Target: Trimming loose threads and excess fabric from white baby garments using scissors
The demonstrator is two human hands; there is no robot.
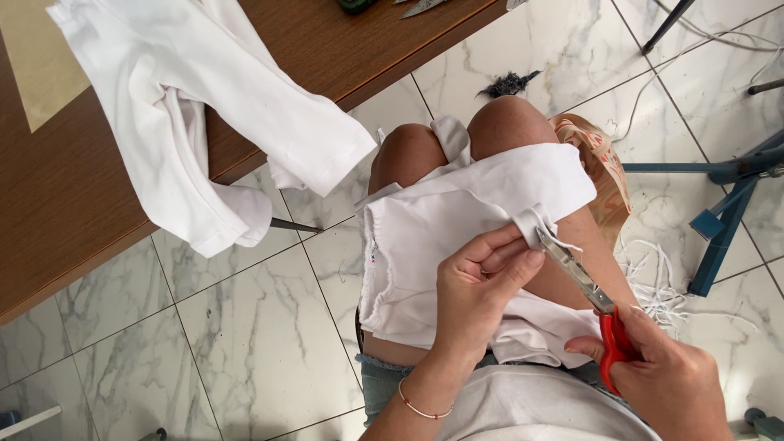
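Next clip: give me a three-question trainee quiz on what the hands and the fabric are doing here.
1. True or false: the right hand holds red-handled metal scissors.
2. Which hand pinches the folded edge of the white fabric piece lying on the person's lap?
3. Where does the other white garment lie: A) on the marble-patterned tiled floor, B) draped over the edge of the brown wooden table, C) over the blue metal frame?

Key:
1. True; the blade tips meet the fabric fold.
2. The left hand.
3. B.
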